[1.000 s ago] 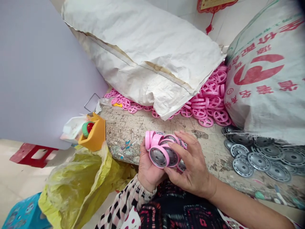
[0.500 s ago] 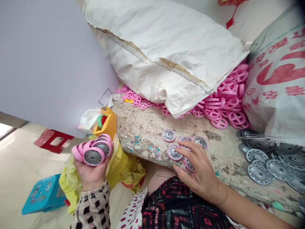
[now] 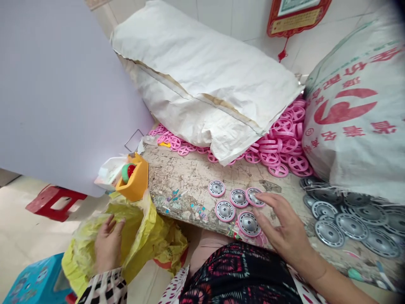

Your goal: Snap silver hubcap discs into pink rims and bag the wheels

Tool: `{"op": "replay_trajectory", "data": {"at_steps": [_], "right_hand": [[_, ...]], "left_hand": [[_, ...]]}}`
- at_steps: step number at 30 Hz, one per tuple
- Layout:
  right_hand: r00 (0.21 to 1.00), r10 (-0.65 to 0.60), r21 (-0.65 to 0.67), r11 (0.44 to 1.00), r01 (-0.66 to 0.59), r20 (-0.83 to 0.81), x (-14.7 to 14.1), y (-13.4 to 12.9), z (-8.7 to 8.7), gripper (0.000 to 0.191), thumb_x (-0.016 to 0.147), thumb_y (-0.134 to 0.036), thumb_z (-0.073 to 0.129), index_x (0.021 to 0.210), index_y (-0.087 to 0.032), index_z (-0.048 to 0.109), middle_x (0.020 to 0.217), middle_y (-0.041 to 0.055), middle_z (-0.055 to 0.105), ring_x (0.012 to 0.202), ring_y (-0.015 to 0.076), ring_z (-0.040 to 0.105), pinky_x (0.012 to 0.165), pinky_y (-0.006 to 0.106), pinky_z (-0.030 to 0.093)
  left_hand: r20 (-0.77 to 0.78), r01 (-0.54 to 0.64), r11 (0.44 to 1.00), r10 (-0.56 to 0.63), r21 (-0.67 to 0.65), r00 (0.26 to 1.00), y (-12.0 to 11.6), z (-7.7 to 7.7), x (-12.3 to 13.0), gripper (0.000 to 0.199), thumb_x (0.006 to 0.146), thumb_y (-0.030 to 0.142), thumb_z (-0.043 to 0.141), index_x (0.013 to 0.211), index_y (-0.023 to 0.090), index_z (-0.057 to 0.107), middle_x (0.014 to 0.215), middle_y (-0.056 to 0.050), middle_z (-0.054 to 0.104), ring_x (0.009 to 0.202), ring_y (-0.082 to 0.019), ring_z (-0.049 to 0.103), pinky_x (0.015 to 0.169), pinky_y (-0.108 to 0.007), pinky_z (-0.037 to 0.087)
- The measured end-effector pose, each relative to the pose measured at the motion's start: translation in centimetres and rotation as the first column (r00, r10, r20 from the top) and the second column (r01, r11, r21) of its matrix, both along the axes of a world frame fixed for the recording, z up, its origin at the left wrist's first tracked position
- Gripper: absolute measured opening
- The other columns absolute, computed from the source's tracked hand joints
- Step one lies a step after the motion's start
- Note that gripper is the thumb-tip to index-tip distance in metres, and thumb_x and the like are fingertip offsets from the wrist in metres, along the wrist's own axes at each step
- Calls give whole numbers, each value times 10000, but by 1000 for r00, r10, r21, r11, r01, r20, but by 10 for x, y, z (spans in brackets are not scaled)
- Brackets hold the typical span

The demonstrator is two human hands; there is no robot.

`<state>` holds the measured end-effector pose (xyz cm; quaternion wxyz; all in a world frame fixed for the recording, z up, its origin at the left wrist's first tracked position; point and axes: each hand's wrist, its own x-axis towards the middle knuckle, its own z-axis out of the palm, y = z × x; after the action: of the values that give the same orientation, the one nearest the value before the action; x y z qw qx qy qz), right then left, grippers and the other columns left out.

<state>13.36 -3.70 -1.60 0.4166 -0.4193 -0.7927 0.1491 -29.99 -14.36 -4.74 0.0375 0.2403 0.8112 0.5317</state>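
My left hand (image 3: pixel 109 245) is over the mouth of a yellow bag (image 3: pixel 139 236), fingers apart and nothing visible in it. My right hand (image 3: pixel 281 223) hovers with parted fingers at the right of several pink-rimmed grey wheels on the worn bench (image 3: pixel 183 177). Its fingertips are by the upper right wheel (image 3: pixel 255 197); whether they touch it I cannot tell. Another assembled wheel (image 3: pixel 249 223) lies at the bench's front edge. Loose pink wheels (image 3: pixel 278 145) are heaped at the back, and grey discs (image 3: pixel 351 226) are piled on the right.
A large white sack (image 3: pixel 202 84) lies across the back of the bench. Another printed sack (image 3: pixel 354 122) stands at right. An orange tape dispenser (image 3: pixel 137 181) sits at the left end. Red (image 3: pixel 53 202) and blue (image 3: pixel 38 278) stools are on the floor.
The pink-rimmed wheels that my left hand held are gone from it, and its fingers have opened over the yellow bag. My right hand has shifted right, uncovering the wheels. The view has shifted.
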Motion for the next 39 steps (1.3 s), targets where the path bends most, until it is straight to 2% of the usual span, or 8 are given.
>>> {"op": "replay_trajectory", "data": {"at_steps": [3, 5, 9, 17, 22, 29, 34, 39], "right_hand": [[991, -67, -180, 980, 88, 120, 20, -3, -21, 281, 912, -347, 509, 1158, -214, 534, 1031, 86, 596, 954, 223, 589, 825, 379, 487], [973, -52, -289, 950, 117, 225, 23, -9, -36, 345, 903, -411, 508, 1180, -207, 527, 1032, 93, 589, 924, 232, 598, 795, 383, 496], [924, 2, -327, 936, 133, 382, 13, -15, -50, 430, 825, -467, 594, 1151, -189, 560, 1038, 110, 575, 971, 274, 582, 828, 417, 482], [841, 117, -264, 964, 32, 528, 5, -4, -41, 455, 680, -399, 722, 1054, -167, 608, 1018, 124, 581, 939, 304, 569, 809, 440, 470], [916, 85, -275, 961, 29, 393, 19, 4, -34, 438, 701, -312, 682, 1090, -152, 561, 1065, 126, 574, 967, 276, 563, 837, 415, 467], [916, -32, -342, 922, 182, 401, 26, 55, -24, 458, 727, -310, 646, 1132, -125, 537, 1109, 150, 572, 1045, 301, 520, 882, 441, 414], [873, 91, -417, 899, 135, 479, 19, 66, -26, 676, 726, -299, 650, 1342, -104, 453, 1211, 172, 540, 1079, 322, 498, 910, 440, 394], [859, 172, -388, 921, 33, 482, 19, 70, -30, 566, 793, -287, 603, 1330, -139, 501, 1172, 154, 551, 1057, 293, 488, 925, 427, 395]], "left_hand": [[-108, 47, 996, -39, 78, 993, 20, 15, 47, 474, 699, 485, 642, 1045, 162, 622, 980, -109, 646, 919, -268, 613, 902, -507, 469], [-148, 271, 959, -257, 82, 955, 36, 21, 92, 374, 752, 463, 629, 979, 167, 647, 948, -88, 663, 892, -231, 619, 884, -437, 491], [-47, 807, 572, -819, -145, 572, 66, 12, 177, 289, 841, 357, 574, 1076, 208, 655, 1027, -86, 640, 936, -205, 614, 835, -359, 511], [-56, 798, 229, -969, -557, 239, 95, 5, 227, 481, 740, 297, 687, 1206, 234, 591, 1168, -100, 543, 1105, -280, 506, 952, -448, 427], [-60, 810, 207, -976, -549, 209, 100, 12, 220, 443, 758, 316, 658, 1188, 236, 588, 1119, -93, 548, 1055, -262, 531, 910, -409, 448], [-211, 717, 345, -939, -606, 273, 144, 24, 204, 495, 784, 254, 573, 1271, 178, 525, 1138, -113, 528, 1085, -256, 510, 958, -406, 414], [-115, 657, 217, -974, -722, 195, 176, 20, 197, 600, 760, 288, 588, 1338, 161, 484, 1172, -133, 521, 1091, -278, 515, 953, -409, 409], [-114, 607, 138, -990, -783, 78, 187, 18, 199, 640, 761, 350, 600, 1365, 187, 467, 1156, -124, 548, 1054, -300, 516, 928, -412, 410]]}}
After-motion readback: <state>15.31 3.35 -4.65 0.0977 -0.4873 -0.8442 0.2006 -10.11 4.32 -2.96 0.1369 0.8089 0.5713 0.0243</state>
